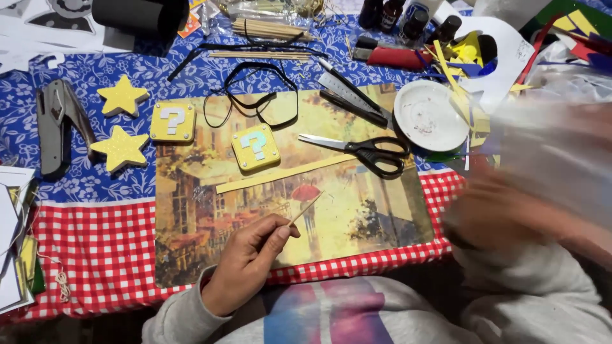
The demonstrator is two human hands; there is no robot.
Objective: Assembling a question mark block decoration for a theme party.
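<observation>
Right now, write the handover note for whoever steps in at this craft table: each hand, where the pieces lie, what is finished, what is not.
Left hand: pinches a thin wooden stick over the picture mat.
Right hand: motion-blurred at the right edge; whether it holds anything cannot be told.
Pieces: two yellow question-mark blocks, one on the mat, the other at its upper left corner. Two yellow stars lie on the blue cloth to the left. A yellow strip lies below the block on the mat. Scissors lie shut on the mat; white plate beyond.
Done: blocks and stars look cut and faced.
Left: the stick is joined to nothing.
</observation>
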